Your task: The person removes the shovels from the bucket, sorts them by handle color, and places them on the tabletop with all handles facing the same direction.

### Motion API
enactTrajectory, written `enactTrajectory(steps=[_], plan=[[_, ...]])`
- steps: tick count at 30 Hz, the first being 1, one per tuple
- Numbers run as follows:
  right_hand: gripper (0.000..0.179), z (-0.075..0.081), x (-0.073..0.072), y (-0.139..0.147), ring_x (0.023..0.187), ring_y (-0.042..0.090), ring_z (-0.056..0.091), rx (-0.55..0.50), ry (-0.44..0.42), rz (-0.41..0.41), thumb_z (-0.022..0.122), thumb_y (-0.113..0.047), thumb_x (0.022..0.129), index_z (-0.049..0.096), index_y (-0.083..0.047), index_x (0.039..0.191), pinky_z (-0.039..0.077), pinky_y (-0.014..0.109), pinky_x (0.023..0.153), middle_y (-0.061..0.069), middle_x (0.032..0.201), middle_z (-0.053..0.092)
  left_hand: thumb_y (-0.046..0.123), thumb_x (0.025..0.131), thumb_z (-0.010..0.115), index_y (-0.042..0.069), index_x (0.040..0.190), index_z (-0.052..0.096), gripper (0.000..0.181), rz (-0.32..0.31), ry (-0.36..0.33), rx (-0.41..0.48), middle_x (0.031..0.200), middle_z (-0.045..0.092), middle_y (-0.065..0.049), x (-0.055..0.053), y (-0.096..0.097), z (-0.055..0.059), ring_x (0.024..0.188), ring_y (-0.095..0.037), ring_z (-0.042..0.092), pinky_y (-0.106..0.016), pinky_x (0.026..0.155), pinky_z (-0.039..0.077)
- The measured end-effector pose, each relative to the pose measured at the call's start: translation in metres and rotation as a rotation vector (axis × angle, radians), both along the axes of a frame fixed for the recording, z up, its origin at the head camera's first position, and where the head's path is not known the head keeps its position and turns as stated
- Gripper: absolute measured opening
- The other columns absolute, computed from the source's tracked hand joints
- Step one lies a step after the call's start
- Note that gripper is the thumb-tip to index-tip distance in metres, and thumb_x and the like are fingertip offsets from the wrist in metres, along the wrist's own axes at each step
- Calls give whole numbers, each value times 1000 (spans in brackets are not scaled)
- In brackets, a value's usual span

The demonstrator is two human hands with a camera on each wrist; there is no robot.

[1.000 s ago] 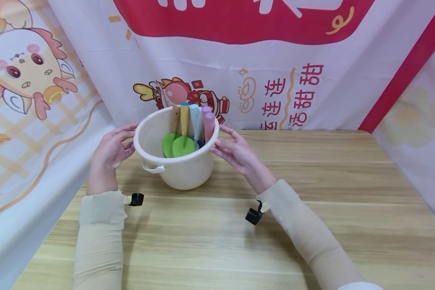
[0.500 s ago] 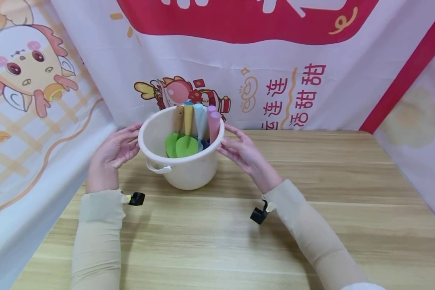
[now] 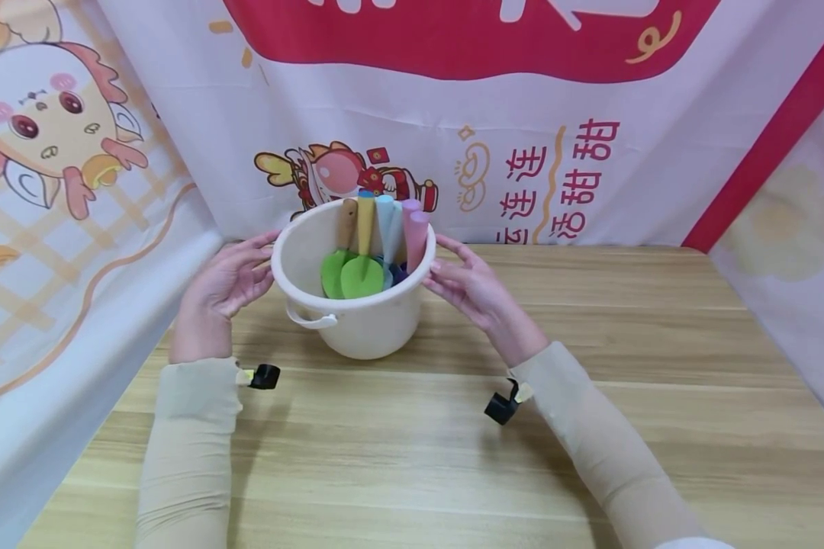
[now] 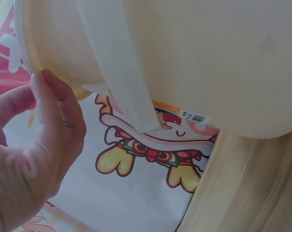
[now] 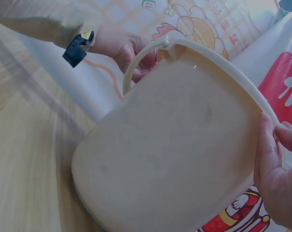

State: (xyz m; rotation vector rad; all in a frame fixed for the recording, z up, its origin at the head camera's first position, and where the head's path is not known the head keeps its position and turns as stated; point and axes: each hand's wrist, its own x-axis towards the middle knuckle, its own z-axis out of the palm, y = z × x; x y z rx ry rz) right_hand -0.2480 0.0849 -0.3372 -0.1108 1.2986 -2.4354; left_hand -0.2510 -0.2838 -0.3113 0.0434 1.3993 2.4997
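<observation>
A white plastic bucket (image 3: 374,328) with a white side handle (image 3: 312,319) is between my hands over the table. Several tools stand in it: two have green spade-like heads (image 3: 362,277), others light blue and pink handles (image 3: 417,232). At its left rim my left hand (image 3: 228,280) holds on with the fingertips; in the left wrist view, the hand's (image 4: 47,140) fingers pinch the rim. Opposite, my right hand (image 3: 477,296) grips the right rim; the right wrist view shows the hand's (image 5: 277,169) thumb and fingers there. Whether the base touches the table cannot be told.
A wood-grain table (image 3: 412,450) lies under the bucket. Printed cloth (image 3: 453,114) hangs behind it, and another printed cloth (image 3: 75,252) borders the left side. Each sleeve cuff carries a small black device (image 3: 265,377).
The bucket has shifted a little to the right, with its tools inside. Both hands have moved along with it and keep the same hold on the rim.
</observation>
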Motion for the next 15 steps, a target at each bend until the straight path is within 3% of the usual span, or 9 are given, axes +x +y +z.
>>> enactTrajectory(steps=[15], plan=[[62, 1, 1, 12, 90, 18, 72, 9, 9, 11, 47, 9, 103, 36, -14, 159, 58, 28, 87, 18, 123, 59, -6, 103, 51, 5, 117, 75, 29, -3, 15, -54, 107, 73, -9, 3, 10, 3, 75, -18, 72, -23, 67, 60]])
